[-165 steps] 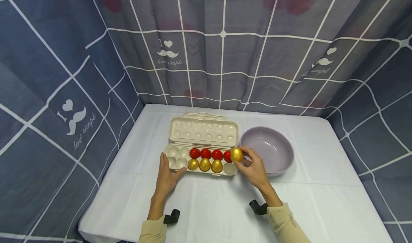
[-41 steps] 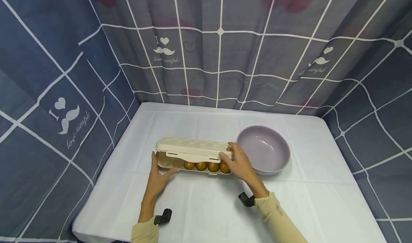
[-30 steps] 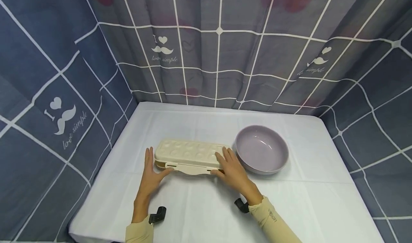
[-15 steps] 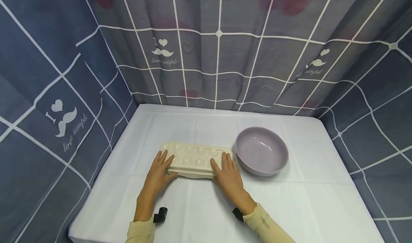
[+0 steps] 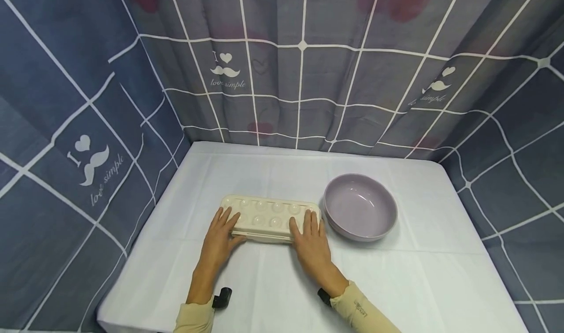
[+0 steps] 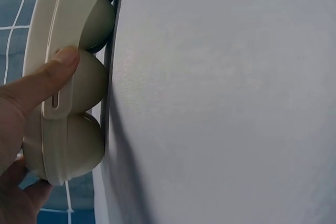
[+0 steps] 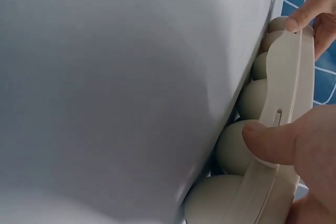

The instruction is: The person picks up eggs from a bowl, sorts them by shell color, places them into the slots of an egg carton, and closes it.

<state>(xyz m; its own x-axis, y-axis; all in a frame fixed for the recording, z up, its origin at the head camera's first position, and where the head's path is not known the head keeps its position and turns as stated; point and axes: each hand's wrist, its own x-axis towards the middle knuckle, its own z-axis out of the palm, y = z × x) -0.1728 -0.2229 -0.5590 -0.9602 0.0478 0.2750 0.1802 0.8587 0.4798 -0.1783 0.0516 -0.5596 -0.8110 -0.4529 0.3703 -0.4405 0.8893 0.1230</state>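
Observation:
A cream plastic egg carton [image 5: 273, 221] lies with its lid down on the white table, and the eggs inside are hidden. My left hand [image 5: 216, 242] grips its left end, fingers over the lid. In the left wrist view, the left thumb [image 6: 55, 74] presses the front latch flap [image 6: 79, 17], above the rounded egg cups. My right hand [image 5: 312, 249] holds the right part, fingers spread on the lid top. The right thumb [image 7: 270, 142] lies against the flap's slotted end in the right wrist view.
A round mauve bowl [image 5: 359, 208] stands close to the carton's right end, with nothing in it. White cloth [image 5: 410, 284] covers the table. Grey-blue checked curtains [image 5: 304, 78] hang behind and at both sides.
The carton stood open with red and gold eggs, one gold egg in my right hand. That egg went in, the lid came down towards me, and both hands moved onto the lid.

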